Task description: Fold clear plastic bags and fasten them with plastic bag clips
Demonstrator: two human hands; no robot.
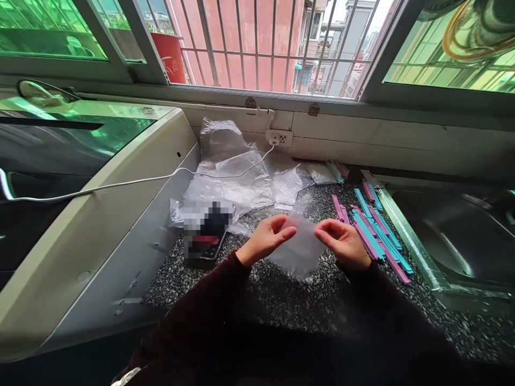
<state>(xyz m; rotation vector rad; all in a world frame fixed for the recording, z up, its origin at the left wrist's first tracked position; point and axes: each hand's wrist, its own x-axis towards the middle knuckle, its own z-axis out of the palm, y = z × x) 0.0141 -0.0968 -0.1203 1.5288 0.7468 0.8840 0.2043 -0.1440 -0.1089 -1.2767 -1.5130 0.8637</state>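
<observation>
Between my two hands a thin, see-through plastic bag (300, 252) is stretched above the speckled counter. My left hand (269, 238) pinches its upper left edge between thumb and fingers. On the opposite edge, the thumb and fingertips of my right hand (344, 244) close on the plastic. Just right of that hand lies a loose pile of flat pink and turquoise strips (374, 225). Behind the hands, a heap of clear plastic bags (245, 177) spreads towards the wall. A phone (211, 249), its screen partly blurred out, rests left of my left hand.
A cream and grey machine (132, 203) takes up the left side, with a white cable (161, 176) running across it to a wall socket (279, 138). At right is a metal sink (454, 236). A barred window (261, 48) stands behind the speckled counter (281, 305).
</observation>
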